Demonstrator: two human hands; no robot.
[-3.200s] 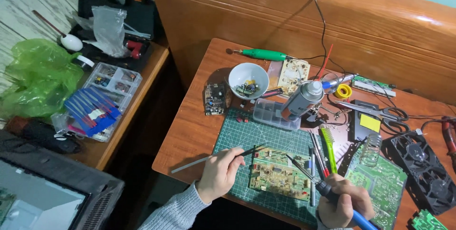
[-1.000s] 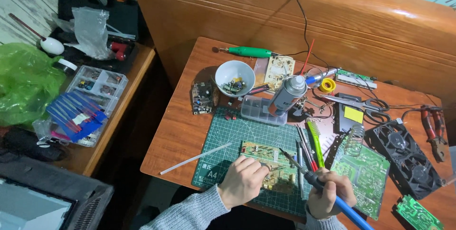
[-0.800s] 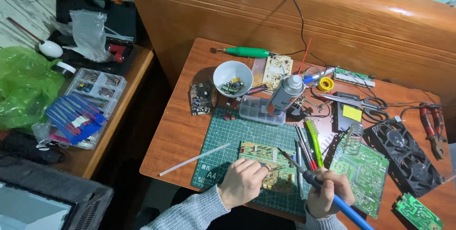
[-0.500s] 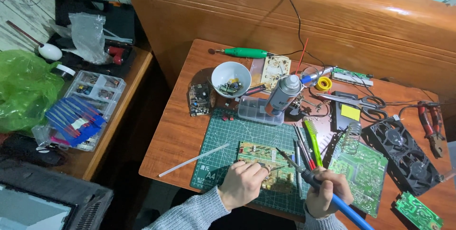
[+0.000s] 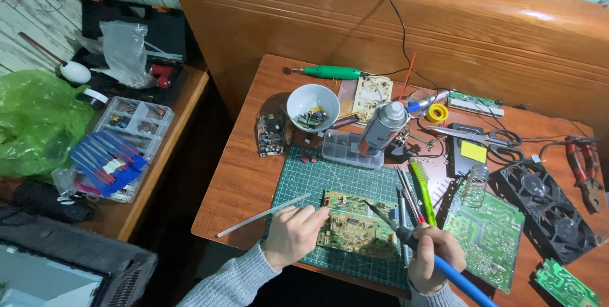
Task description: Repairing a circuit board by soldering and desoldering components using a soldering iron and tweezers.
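A small circuit board [image 5: 352, 229] lies on a green cutting mat [image 5: 336, 183] near the table's front edge. My left hand [image 5: 292, 234] rests on the board's left end, fingers curled, with a thin white rod [image 5: 263, 215] running out from under it to the left. My right hand [image 5: 431, 256] grips a blue-handled soldering iron [image 5: 415, 243], its tip touching the board's upper right part.
A larger green board [image 5: 485, 234] lies right of the mat, with a black fan [image 5: 549, 209] beyond. A white bowl [image 5: 312, 105], spray can [image 5: 382, 128], clear parts box [image 5: 346, 147], scissors [image 5: 482, 136] and red pliers [image 5: 583, 167] crowd the back. A side table at left holds a parts organiser [image 5: 127, 136].
Since the oldest frame my left hand has set the white rod down and moved onto the board. The iron's tip has come down onto the board. Little has moved in the last second.
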